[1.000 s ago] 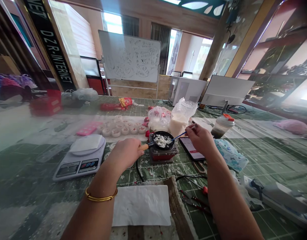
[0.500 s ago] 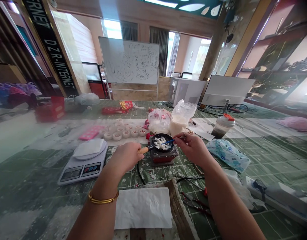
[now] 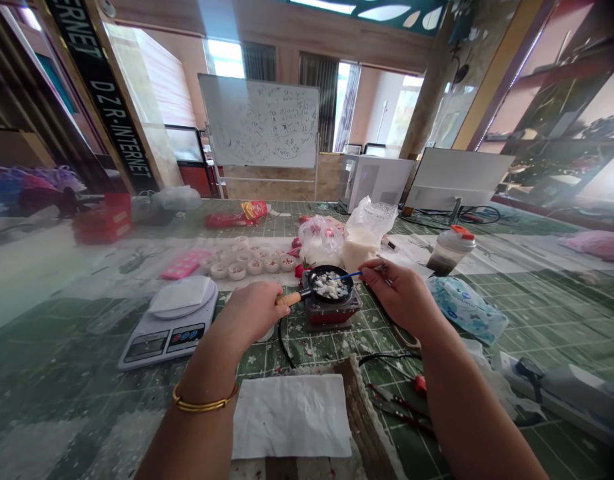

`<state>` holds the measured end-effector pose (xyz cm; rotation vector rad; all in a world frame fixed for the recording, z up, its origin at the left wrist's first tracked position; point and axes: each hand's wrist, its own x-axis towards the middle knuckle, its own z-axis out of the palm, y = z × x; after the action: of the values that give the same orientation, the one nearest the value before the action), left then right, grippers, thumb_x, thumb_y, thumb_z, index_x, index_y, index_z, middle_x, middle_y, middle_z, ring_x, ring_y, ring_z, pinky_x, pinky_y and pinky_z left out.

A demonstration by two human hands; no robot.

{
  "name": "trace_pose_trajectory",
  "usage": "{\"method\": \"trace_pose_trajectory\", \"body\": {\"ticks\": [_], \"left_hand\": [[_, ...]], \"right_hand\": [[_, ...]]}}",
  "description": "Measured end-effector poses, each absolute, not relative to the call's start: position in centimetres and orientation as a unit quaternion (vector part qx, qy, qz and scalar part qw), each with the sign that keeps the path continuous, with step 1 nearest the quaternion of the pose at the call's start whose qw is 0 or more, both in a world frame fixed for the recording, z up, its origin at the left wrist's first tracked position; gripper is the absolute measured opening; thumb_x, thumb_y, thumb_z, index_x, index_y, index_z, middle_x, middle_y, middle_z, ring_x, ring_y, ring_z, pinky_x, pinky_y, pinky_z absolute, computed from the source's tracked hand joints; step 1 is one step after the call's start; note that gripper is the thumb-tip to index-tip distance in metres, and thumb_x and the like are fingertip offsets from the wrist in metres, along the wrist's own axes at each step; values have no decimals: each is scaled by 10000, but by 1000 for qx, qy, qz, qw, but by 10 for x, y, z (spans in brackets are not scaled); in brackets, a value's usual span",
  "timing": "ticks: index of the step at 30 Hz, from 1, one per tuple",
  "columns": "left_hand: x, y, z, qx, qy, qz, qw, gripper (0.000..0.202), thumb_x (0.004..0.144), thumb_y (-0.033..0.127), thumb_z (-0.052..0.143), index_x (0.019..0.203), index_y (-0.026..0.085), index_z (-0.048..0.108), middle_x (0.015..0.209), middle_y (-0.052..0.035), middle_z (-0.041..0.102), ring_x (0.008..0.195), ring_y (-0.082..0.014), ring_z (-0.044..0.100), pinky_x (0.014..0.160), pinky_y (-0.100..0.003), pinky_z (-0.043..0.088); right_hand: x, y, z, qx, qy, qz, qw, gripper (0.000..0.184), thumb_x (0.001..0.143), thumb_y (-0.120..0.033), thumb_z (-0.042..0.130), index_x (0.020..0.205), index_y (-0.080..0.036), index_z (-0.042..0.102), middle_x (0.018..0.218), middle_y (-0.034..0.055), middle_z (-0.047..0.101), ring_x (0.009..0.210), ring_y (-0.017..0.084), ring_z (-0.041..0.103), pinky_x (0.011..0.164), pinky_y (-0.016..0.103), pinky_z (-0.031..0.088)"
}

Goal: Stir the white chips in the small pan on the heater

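Note:
My left hand (image 3: 257,308) is closed round the wooden handle (image 3: 289,299) of a small black frying pan (image 3: 314,294). The pan sits on a small red and grey electric stove (image 3: 331,313). White chunks (image 3: 331,285) lie loose in it. Between the fingers of my right hand (image 3: 394,290) is a thin blue stirring stick (image 3: 351,275); its far end reaches in among the chunks. Behind the pan stand a clear bag of pale granules (image 3: 361,243) and a knotted plastic bag (image 3: 321,239).
A kitchen scale (image 3: 171,323) and a pink mould (image 3: 185,264) lie to the left, near several small filled cups (image 3: 255,267). On the right are a shaker bottle (image 3: 449,252), a wipes pack (image 3: 467,308), pliers (image 3: 399,405) and a power strip (image 3: 557,393). White paper (image 3: 293,417) lies in front.
My right hand has drawn a little to the right with the stick, away from the pan's rim. My left hand keeps its hold on the handle. The whole view has shifted slightly.

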<state>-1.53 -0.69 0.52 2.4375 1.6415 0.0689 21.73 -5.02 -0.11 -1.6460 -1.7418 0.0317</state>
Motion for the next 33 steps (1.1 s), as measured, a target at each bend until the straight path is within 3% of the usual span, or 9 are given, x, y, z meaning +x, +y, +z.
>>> {"method": "trace_pose_trajectory", "body": {"ticks": [4,17,21,33], "left_hand": [[-14,-7,3,833,543,30,99,182,735,354,458,709,200,550,736,-25,625,633,-147,537,492,-232,234],[-13,-3,-4,834,544,29,87,162,725,347,468,687,208,543,715,-8,611,633,-149,543,490,-238,243],[-14,-3,-4,831,548,30,89,179,722,368,469,706,212,554,730,-12,617,644,-158,547,498,-242,254],[-12,-4,1,832,546,27,95,151,714,342,469,667,203,505,704,-9,600,621,-147,532,488,-242,230]], "right_hand": [[216,-52,0,-631,-708,5,316,257,838,-354,417,849,-207,628,730,26,655,732,176,569,671,269,381],[214,-52,-1,-614,-702,-23,359,250,850,-368,421,892,-225,622,841,27,662,862,189,551,834,339,345],[216,-50,-2,-627,-713,-13,314,248,847,-362,422,864,-222,627,776,26,660,815,193,553,803,338,353],[215,-49,-2,-633,-703,-33,321,271,861,-355,394,895,-224,629,855,34,667,880,200,545,824,340,343]]}}
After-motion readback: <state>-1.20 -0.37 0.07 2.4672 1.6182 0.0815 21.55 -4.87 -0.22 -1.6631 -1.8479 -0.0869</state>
